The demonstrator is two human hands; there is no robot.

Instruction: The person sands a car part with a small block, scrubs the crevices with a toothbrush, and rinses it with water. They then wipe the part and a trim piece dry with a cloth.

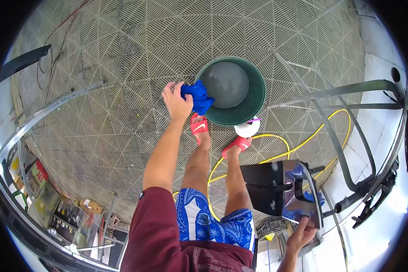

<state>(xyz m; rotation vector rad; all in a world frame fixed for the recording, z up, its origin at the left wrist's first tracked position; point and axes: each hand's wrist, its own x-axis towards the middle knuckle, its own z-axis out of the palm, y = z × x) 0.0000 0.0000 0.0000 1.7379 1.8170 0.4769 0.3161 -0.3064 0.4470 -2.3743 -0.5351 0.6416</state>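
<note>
My left hand [177, 102] is closed around a bunched blue cloth [200, 99], held at the left rim of a dark green bucket [258, 102]. Greyish water [223, 84] fills the bottom of the bucket. Down on the right, my right hand [300, 235] grips the lower edge of a black plastic panel [264, 185]. Part of this panel is glossy and reflects blue, and a light curved strip runs along its right side. The right fingers are partly hidden by the panel.
By the bucket's lower rim stands a white tub [247, 130] with a purple stick across it. A yellow hose [276, 135] curls over the patterned tile floor [136, 113]. Metal tube stands [335, 136] reach in from the right, and a metal frame [45, 115] from the left.
</note>
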